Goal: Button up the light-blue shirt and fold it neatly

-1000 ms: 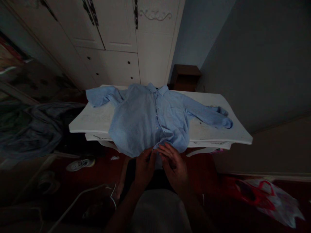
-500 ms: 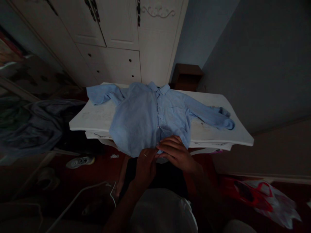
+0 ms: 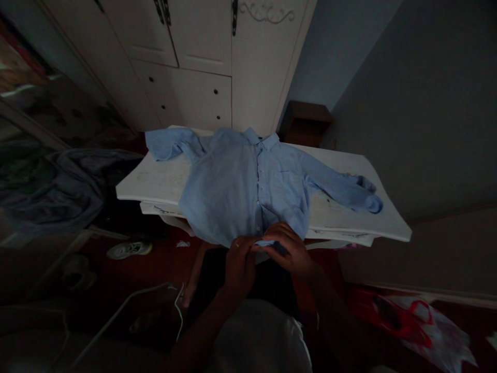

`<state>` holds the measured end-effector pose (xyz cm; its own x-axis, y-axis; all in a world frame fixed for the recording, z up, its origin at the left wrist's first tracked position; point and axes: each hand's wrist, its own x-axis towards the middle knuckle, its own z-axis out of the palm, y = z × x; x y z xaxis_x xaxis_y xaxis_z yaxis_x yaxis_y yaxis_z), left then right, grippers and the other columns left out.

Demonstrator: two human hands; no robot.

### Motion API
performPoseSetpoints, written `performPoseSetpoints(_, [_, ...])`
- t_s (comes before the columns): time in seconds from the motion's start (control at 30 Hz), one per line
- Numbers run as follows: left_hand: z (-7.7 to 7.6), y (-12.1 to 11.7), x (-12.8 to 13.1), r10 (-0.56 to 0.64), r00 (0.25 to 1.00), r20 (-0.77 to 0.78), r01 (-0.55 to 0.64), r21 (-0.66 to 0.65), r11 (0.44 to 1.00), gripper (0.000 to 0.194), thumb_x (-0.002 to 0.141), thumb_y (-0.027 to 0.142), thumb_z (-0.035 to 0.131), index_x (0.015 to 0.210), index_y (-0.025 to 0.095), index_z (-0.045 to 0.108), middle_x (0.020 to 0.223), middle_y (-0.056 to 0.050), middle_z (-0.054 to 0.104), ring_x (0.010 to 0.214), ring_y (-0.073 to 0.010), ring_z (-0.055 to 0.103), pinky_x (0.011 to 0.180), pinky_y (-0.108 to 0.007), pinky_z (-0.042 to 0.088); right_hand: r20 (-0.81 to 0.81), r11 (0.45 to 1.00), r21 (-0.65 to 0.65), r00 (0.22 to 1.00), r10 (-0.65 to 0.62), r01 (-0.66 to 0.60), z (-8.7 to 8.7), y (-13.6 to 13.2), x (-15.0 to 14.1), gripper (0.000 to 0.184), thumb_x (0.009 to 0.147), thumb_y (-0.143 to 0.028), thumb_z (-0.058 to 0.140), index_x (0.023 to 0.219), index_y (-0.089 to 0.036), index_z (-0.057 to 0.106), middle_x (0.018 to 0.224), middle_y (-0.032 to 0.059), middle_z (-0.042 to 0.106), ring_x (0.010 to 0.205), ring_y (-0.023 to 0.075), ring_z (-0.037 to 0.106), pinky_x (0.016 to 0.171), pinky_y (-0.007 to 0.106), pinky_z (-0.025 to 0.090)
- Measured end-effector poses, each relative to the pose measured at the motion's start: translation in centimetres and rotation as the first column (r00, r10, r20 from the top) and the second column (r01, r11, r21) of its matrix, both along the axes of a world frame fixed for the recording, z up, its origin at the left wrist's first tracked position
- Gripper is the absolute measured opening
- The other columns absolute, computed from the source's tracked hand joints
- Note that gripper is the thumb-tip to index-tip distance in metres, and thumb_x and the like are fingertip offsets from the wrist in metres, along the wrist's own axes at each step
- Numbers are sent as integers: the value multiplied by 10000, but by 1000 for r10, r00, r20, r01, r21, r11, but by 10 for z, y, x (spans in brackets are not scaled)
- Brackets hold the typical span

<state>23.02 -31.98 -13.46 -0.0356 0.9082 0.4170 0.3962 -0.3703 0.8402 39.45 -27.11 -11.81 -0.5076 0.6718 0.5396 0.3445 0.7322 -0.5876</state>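
A light blue button-up shirt [image 3: 240,181] lies face up on a white table [image 3: 151,181], collar to the far side, both sleeves spread out and its hem hanging over the near edge. My left hand [image 3: 239,261] pinches the hem at the button line. My right hand [image 3: 289,248] is closed on the hem beside it, with a fold of blue cloth between its fingers. The two hands almost touch.
A white wardrobe [image 3: 202,62] with drawers stands behind the table, a brown stand [image 3: 305,122] beside it. A dark garment [image 3: 58,186] is heaped at the left. A shoe [image 3: 128,249], a white wire hanger [image 3: 128,311] and a red and white bag [image 3: 411,321] lie on the red floor.
My right hand has moved from flat on the hem to gripping a fold of it. My left hand stays pinched at the button line. The view has tipped slightly.
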Motion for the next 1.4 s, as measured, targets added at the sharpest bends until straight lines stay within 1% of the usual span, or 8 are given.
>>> performPoseSetpoints(0.17, [-1, -1, 2, 48, 995, 88, -35, -140, 989, 256, 961, 270, 444, 925, 179, 680, 870, -48, 716, 778, -165, 646, 695, -274, 481, -100, 959, -282, 993, -62, 32, -4, -2, -3, 106, 871, -290, 663, 962, -237, 649, 892, 27, 650, 855, 172, 622, 762, 309, 512])
performPoseSetpoints(0.3, [1, 1, 4, 78, 993, 84, -56, -244, 968, 299, 969, 316, 420, 861, 169, 656, 809, -43, 696, 742, -164, 636, 686, -276, 476, -134, 940, -339, 986, -95, 44, -6, -3, -6, 127, 859, -299, 676, 975, -246, 671, 893, 31, 656, 841, 172, 630, 747, 309, 518])
performPoseSetpoints(0.47, [6, 2, 7, 100, 994, 32, -89, -254, 963, 330, 986, 336, 380, 841, 169, 625, 786, -42, 677, 736, -159, 625, 681, -274, 473, -139, 959, -275, 983, -117, 75, -10, -4, -10, 141, 864, -287, 663, 996, -251, 694, 882, 38, 673, 828, 177, 634, 731, 321, 525])
performPoseSetpoints(0.77, [9, -1, 6, 91, 993, -71, -93, -30, 995, 254, 974, 250, 411, 869, 174, 629, 809, -45, 677, 770, -160, 631, 707, -287, 488, -131, 993, 21, 985, -112, 115, -3, -11, -12, 170, 882, -170, 604, 1024, -235, 672, 885, 48, 661, 821, 186, 612, 731, 343, 529])
performPoseSetpoints(0.97, [12, -2, 3, 87, 986, -140, -83, 36, 996, 222, 966, 195, 408, 948, 173, 628, 870, -56, 690, 831, -170, 631, 752, -307, 497, -51, 978, 90, 982, -184, 188, 3, -17, -14, 176, 888, -164, 600, 1046, -214, 658, 918, 73, 667, 858, 200, 617, 752, 348, 534])
performPoseSetpoints(1.1, [7, -3, -1, 62, 974, -220, -39, 108, 993, 212, 941, 138, 418, 1022, 172, 611, 926, -67, 696, 868, -180, 628, 775, -327, 503, 39, 966, 150, 975, -219, 211, 9, -22, -13, 178, 880, -172, 609, 1042, -221, 662, 902, 67, 692, 832, 207, 624, 738, 369, 520])
performPoseSetpoints(1.23, [0, -5, -2, 73, 962, -262, -20, 199, 980, 311, 876, 63, 431, 1127, 180, 572, 990, -80, 693, 915, -192, 641, 782, -338, 528, 86, 949, 215, 963, -256, 233, 11, -27, -12, 152, 861, -156, 620, 988, -227, 663, 856, 50, 705, 796, 203, 622, 733, 381, 494])
performPoseSetpoints(1.4, [-1, -6, -4, 74, 952, -297, -7, 222, 975, 419, 811, 23, 446, 1176, 200, 553, 996, -84, 696, 924, -207, 649, 783, -364, 539, 63, 927, 266, 955, -289, 264, 6, -29, -14, 152, 850, -159, 630, 984, -225, 656, 856, 52, 707, 805, 210, 617, 772, 399, 483])
